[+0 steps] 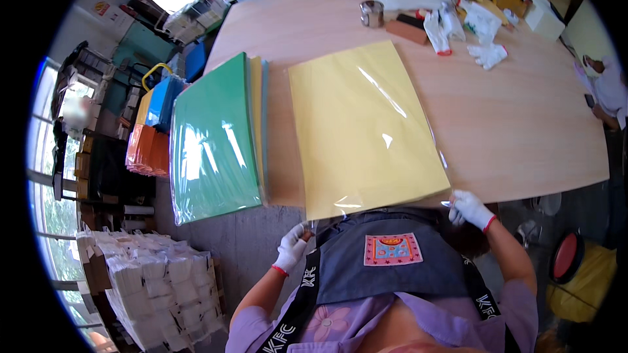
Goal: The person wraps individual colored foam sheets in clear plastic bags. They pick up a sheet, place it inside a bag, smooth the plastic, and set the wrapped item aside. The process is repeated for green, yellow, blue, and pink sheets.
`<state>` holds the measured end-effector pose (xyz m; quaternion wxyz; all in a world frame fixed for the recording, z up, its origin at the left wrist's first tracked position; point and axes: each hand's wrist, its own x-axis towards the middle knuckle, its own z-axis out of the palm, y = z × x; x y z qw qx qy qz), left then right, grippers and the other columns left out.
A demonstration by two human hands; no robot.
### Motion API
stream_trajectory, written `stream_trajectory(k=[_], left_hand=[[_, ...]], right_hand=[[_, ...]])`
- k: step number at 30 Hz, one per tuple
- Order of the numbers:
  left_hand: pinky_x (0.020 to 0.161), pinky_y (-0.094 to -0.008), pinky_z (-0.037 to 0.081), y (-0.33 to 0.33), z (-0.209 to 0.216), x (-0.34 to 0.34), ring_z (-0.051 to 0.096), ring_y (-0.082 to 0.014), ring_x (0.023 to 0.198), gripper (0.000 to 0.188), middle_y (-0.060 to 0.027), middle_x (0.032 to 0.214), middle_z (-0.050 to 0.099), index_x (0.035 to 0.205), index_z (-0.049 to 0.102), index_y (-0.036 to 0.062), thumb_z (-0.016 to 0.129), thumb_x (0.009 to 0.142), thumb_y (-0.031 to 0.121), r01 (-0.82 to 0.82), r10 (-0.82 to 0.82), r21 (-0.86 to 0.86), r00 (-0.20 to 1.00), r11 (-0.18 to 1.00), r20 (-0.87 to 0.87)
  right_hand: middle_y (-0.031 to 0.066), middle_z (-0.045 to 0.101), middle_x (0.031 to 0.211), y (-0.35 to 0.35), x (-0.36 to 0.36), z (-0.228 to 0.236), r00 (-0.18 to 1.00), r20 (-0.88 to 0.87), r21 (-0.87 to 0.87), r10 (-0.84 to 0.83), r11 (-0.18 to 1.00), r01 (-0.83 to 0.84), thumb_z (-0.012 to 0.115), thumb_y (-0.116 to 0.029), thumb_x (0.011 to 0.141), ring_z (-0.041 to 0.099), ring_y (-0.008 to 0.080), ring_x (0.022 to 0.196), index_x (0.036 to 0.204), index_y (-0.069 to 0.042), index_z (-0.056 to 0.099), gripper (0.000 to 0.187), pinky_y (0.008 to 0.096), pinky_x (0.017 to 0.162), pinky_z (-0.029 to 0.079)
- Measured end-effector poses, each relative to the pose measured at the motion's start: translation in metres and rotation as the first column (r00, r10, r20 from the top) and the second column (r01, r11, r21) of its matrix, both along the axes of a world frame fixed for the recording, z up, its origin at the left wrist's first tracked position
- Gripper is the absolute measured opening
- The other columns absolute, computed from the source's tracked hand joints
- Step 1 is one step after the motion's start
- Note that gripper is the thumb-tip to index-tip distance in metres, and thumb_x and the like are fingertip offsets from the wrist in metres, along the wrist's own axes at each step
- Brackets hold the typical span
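A yellow sheet pack (366,131) in a clear plastic sleeve lies on the table in front of me, its near edge reaching past the table's edge. My left hand (292,247), in a white glove with a red cuff, is closed at the sleeve's near left corner. At the near right corner, my right hand (471,210), gloved the same way, pinches the clear plastic. To the left lies a stack of plastic-wrapped packs with a green pack (212,144) on top; yellow and light blue edges show beneath it.
Orange and blue wrapped packs (149,147) stand left of the table (523,124). White gloves (487,55), a metal tin (371,14) and a brown block (407,31) lie at the far right. White bundles (160,287) are piled at lower left. Another person (605,91) is at the right edge.
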<state>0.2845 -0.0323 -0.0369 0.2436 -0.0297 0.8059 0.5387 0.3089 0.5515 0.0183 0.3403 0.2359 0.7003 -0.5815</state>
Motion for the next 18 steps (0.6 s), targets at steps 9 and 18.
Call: stream_trajectory(k=[9,18], left_hand=[[0.081,-0.0314,0.058,0.01,-0.033,0.025,0.072,-0.018,0.088,0.025,-0.0115,0.099,0.075,0.108,0.071,-0.0026,0.057,0.094,0.012,-0.364,0.331,0.06,0.895,0.929,0.3],[0.081,-0.0271,0.057,0.01,0.009,0.035,0.071,-0.016,0.09,0.03,-0.0108,0.101,0.074,0.114,0.068,-0.0067,0.06,0.1,0.019,-0.201,0.204,-0.039,0.951,0.979,0.23]], right_hand=[[0.0079,0.065,0.07,0.001,0.023,-0.001,0.999,0.034,0.119,-0.013,0.993,0.009,0.049,-0.028,0.107,0.063,0.016,0.055,0.119,-0.006,0.061,0.028,0.0284,0.05,0.05],[0.0118,0.068,0.076,-0.082,0.021,0.043,0.706,-0.499,0.722,0.502,0.692,0.019,0.076,-0.034,0.084,0.067,0.0338,0.071,0.086,-0.011,0.061,0.028,0.0463,0.061,0.05]])
